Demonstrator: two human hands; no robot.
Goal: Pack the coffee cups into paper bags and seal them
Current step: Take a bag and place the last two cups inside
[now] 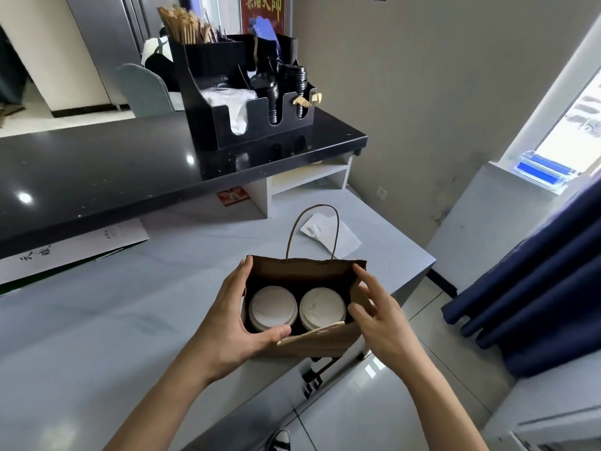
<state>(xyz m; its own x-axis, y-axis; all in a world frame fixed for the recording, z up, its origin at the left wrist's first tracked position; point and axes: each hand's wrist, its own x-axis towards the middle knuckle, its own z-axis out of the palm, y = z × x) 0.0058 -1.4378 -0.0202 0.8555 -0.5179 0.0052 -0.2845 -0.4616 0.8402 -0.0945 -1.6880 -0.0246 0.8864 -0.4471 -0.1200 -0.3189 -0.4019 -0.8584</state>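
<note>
Both hands grip the open brown paper bag (pixel 302 340) on the pale grey counter (pixel 97 320): left hand (pixel 227 323) at nine o'clock, right hand (pixel 374 315) at three. Two white-lidded cups (pixel 273 308) sit inside; fold rims together evenly.

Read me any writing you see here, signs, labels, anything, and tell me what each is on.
Red poster on the far wall: large yellow Chinese characters, cut off at the top and too blurred to read reliably.
White sheet under the black counter's edge: black brush-style characters, too small and skewed to read.
Small red card under the counter: print too blurred.
Paper bag, cup lids: no writing visible.
</note>
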